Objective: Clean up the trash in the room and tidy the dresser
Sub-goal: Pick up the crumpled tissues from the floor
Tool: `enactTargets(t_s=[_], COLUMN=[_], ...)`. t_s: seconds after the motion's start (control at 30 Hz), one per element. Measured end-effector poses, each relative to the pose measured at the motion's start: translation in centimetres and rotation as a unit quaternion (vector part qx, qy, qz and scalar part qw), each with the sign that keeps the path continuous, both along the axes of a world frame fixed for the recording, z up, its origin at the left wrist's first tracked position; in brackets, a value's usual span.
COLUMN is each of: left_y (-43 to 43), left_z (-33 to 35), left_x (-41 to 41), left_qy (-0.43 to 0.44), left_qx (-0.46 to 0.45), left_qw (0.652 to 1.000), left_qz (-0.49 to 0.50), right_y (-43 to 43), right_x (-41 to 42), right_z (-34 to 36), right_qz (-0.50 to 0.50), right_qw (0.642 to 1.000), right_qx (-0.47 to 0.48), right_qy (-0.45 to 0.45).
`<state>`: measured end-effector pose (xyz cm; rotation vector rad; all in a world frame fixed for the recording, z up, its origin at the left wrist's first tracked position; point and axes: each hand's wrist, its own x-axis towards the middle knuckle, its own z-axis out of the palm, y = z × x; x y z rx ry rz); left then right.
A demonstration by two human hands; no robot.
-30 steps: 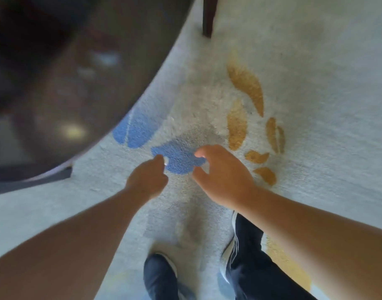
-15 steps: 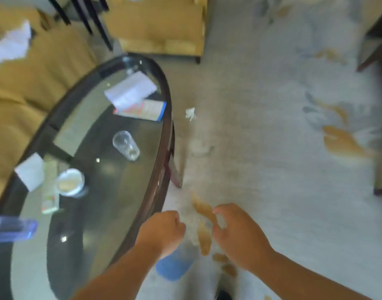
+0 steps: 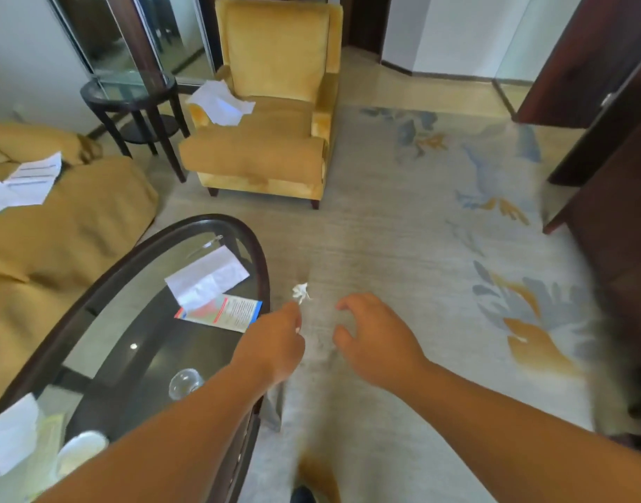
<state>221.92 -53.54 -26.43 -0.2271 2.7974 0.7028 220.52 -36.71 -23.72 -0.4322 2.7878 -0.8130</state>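
A small crumpled white paper scrap (image 3: 301,292) lies on the pale carpet, just off the rim of the oval glass coffee table (image 3: 264,263). My left hand (image 3: 275,343) is held out just short of it with fingers curled, and a tiny white bit (image 3: 297,330) shows pinched in its grip. My right hand (image 3: 373,339) hovers to the right of the scrap, fingers spread and loosely bent, holding nothing. More paper trash lies around: a white sheet (image 3: 206,275) and a leaflet (image 3: 221,312) on the table, crumpled paper (image 3: 221,101) on the yellow armchair (image 3: 272,139), and sheets (image 3: 25,181) on the sofa (image 3: 57,230).
A clear glass (image 3: 184,383), a white cup (image 3: 81,451) and another paper (image 3: 12,430) stand on the table. A round dark side table (image 3: 130,99) is at the back left. Dark wooden furniture (image 3: 616,219) lines the right edge. Patterned carpet (image 3: 402,248) stretches ahead.
My view has risen from the floor to the room. Both hands have lifted off the carpet and moved forward toward the white scrap beside the table.
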Motion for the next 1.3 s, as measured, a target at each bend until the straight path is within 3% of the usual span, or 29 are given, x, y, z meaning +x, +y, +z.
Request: enactTargets(t_s=[0.4, 0.87, 1.1, 1.3], left_y=[-0.6, 0.6, -3.7, -6.2], left_z=[1.7, -1.0, -6.1, -15.6], left_x=[-16.6, -35.9, -44.8, -50.1], left_qy=[0.015, -0.044, -0.075, -0.134], left_qx=[-0.032, -0.005, 0.026, 0.046], left_qw=[0.999, 0.997, 0.993, 0.985], left_qz=[-0.008, 0.063, 0.091, 0.097], right_y=[-1.5, -1.0, -4.7, -7.5], right_x=[-17.0, -39.0, -48.1, -54.8], right_z=[0.4, -3.2, -6.8, -15.0], right_qz=[0.022, 0.103, 0.123, 0.115], right_qw=[0.999, 0.994, 0.991, 0.986], right_qx=[-0.028, -0.012, 0.011, 0.038], right_qy=[-0.003, -0.036, -0.057, -0.116])
